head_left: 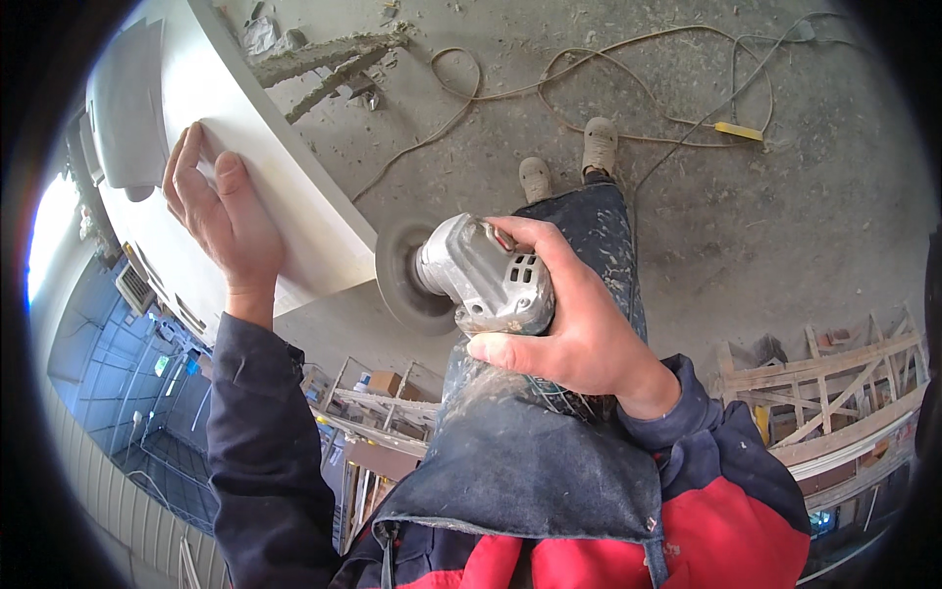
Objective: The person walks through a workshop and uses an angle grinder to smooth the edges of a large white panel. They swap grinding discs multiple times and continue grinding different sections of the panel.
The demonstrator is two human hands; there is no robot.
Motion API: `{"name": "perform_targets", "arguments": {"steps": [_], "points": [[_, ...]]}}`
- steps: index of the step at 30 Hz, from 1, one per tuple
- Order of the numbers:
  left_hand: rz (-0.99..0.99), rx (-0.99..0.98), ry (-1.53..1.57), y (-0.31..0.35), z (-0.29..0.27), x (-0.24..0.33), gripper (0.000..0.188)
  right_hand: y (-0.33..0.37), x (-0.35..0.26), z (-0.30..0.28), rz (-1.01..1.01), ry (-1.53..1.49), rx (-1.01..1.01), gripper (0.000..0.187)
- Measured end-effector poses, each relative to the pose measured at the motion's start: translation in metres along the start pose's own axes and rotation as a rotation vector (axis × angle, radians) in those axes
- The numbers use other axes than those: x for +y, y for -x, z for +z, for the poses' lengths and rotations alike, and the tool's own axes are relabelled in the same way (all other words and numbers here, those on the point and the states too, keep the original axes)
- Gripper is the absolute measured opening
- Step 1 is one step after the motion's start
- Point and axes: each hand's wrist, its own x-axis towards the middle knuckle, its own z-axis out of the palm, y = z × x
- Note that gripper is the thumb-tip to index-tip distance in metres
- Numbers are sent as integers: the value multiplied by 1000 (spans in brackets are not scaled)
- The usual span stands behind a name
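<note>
Against the white panel (265, 167) my left hand (221, 211) lies flat, fingers spread a little and pressed to its face near the lower edge. My right hand (574, 319) is wrapped tight round the body of the angle grinder (481, 275), thumb along the underside, with its grey disc (402, 275) right at the panel's cut end, touching or just short of it; I cannot tell which. That end reads as the spot being worked, and the panel's face looks smooth already, so I judge the edge is what is left. Below me lie the dusty concrete floor (785, 226), a looping tan cable (589, 59), my shoes (569, 162) and wooden frames (834, 383) off to the right.
</note>
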Motion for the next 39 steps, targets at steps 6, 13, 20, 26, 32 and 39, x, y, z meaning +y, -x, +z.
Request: {"name": "perform_targets", "arguments": {"steps": [6,13,20,26,32,39], "points": [[5,0,-1,0,0,-1,54,1,3,0,4,15,15,90],[12,0,3,0,0,0,55,-2,7,-2,12,-1,21,88],[8,1,13,0,0,0,55,-5,9,-3,-33,46,61,83],[6,-8,9,-1,0,2,55,-9,10,-5,-23,52,84,82],[-9,-24,-8,1,-3,2,52,-20,26,-16,110,7,106,84],[-18,-25,-1,0,-2,1,50,-5,2,-6,51,-129,7,88]]}}
